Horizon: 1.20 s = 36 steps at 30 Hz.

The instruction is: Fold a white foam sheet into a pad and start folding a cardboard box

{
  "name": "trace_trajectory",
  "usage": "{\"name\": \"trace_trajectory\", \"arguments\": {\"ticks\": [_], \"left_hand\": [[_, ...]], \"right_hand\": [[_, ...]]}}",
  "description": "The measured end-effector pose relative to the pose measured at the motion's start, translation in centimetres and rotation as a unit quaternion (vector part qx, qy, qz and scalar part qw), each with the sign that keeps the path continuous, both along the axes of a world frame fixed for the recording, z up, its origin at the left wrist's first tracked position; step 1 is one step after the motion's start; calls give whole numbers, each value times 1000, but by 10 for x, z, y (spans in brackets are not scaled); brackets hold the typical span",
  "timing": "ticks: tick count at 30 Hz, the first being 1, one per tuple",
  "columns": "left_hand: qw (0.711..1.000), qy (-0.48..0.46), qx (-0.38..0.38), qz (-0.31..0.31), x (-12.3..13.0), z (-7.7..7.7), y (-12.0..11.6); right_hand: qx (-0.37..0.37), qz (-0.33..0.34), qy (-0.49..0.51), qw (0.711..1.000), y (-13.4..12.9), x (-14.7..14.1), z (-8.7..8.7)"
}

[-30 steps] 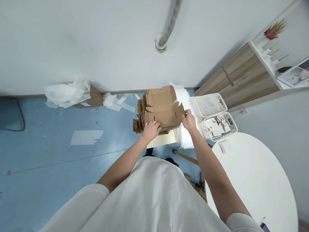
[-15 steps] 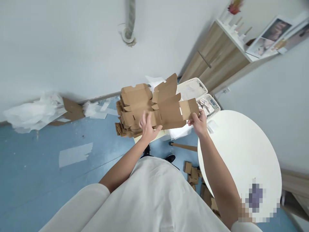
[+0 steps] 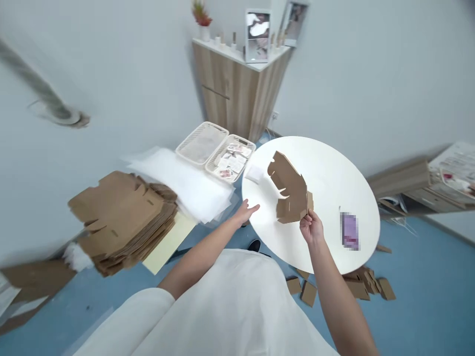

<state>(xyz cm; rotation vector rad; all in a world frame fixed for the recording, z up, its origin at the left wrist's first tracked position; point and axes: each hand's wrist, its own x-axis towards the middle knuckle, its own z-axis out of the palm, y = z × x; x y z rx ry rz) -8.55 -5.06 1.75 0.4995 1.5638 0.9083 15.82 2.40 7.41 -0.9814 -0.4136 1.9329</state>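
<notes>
My right hand (image 3: pixel 310 227) grips the lower right edge of an unfolded brown cardboard box (image 3: pixel 291 190), which it holds above the round white table (image 3: pixel 334 173). My left hand (image 3: pixel 245 211) is at the table's left edge, fingers apart, with nothing in it and a gap between it and the cardboard. To the left lies a thick stack of flat cardboard boxes (image 3: pixel 122 212) on a pale yellow surface (image 3: pixel 170 242).
Two white baskets (image 3: pixel 203 143), one with small packets, stand behind white sheets (image 3: pixel 181 185). A blurred purple item (image 3: pixel 350 230) lies on the table's right. Small brown boxes (image 3: pixel 308 292) are on the floor. A wooden cabinet (image 3: pixel 230 89) stands at the back.
The view has turned right, towards the round table. The cardboard box in my right hand has moved off the stack and over the table. My left hand has moved away from the stack.
</notes>
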Motion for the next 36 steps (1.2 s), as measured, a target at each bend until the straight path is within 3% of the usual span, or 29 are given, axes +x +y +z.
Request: {"name": "trace_trajectory", "arguments": {"ticks": [4, 8, 13, 19, 22, 27, 31, 33, 36], "left_hand": [[993, 59, -25, -102, 58, -8, 27], [975, 140, -46, -168, 89, -18, 39], [957, 228, -29, -179, 106, -24, 48], [953, 234, -6, -191, 124, -24, 51], [943, 266, 20, -197, 123, -24, 53], [929, 335, 42, -153, 95, -23, 66], [928, 345, 54, -131, 76, -20, 71], [908, 385, 90, -136, 74, -16, 69], [844, 462, 183, -203, 79, -9, 59]], "right_hand": [[-43, -102, 14, 994, -4, 64, -31], [-20, -140, -76, 987, -10, 104, -52], [2, -95, -241, 966, -15, 125, -65], [-14, -80, -318, 945, -12, 129, -75], [-4, -46, -431, 901, -9, 131, -81], [21, 31, -627, 778, -3, 132, -91], [29, 92, -639, 763, 1, 126, -92], [62, 84, -669, 736, 5, 121, -89], [118, 69, -726, 674, 19, 112, -81]]}}
